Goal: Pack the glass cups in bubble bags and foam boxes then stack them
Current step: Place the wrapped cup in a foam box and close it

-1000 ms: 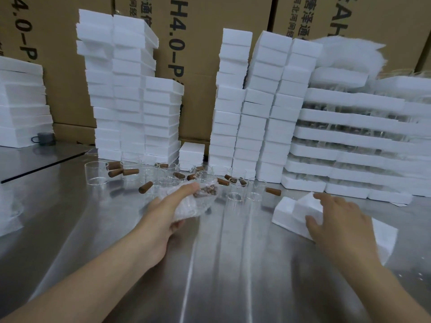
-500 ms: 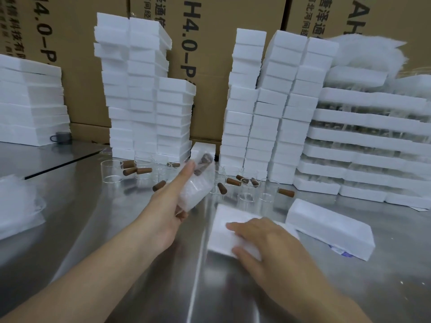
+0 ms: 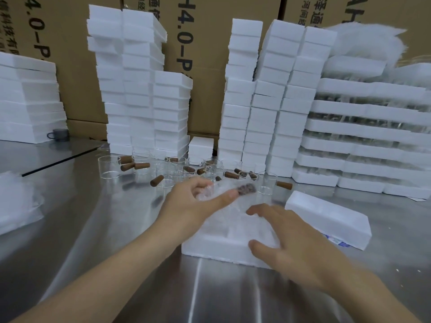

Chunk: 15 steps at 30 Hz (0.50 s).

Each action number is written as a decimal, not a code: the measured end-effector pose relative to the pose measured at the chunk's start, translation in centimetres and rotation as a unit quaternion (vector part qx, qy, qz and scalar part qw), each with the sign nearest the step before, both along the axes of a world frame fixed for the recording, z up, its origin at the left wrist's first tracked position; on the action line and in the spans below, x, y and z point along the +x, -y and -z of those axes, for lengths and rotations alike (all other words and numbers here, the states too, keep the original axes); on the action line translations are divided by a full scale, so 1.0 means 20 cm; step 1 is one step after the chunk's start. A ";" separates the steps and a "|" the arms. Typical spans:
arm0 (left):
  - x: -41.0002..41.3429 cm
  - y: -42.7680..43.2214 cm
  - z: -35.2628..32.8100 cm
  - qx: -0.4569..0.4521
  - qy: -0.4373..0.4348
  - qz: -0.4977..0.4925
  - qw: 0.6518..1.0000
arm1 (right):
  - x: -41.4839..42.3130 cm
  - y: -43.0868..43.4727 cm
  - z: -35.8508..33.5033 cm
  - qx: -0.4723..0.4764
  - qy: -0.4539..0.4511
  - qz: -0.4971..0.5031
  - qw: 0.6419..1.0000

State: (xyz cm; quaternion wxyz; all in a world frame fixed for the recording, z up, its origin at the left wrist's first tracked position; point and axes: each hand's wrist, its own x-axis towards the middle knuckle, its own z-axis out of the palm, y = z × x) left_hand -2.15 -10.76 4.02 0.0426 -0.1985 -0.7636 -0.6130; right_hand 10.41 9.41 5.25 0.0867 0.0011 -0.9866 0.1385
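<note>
While left hand point(image 3: 186, 203) clamps bagged cup point(image 3: 224, 193), right hand point(image 3: 293, 248) spread on foam box point(image 3: 217, 248), cartons point(image 3: 205, 54) reading "4.0-P"

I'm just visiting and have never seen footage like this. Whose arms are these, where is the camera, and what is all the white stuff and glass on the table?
There is no machine here: a person wears a wide-angle camera on their head, so you look down at their own bare arms. The left hand holds a glass cup in a bubble bag, its brown handle showing. The right hand steadies an open foam box on the metal table. Another foam piece lies to the right. Behind stand unpacked glass cups with brown handles, tall stacks of foam boxes, and cardboard cartons.
</note>
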 end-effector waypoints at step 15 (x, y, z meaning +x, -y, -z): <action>-0.04 -0.01 0.10 -0.202 -0.090 -0.035 0.975 | -0.01 0.00 0.00 0.008 0.009 0.015 1.000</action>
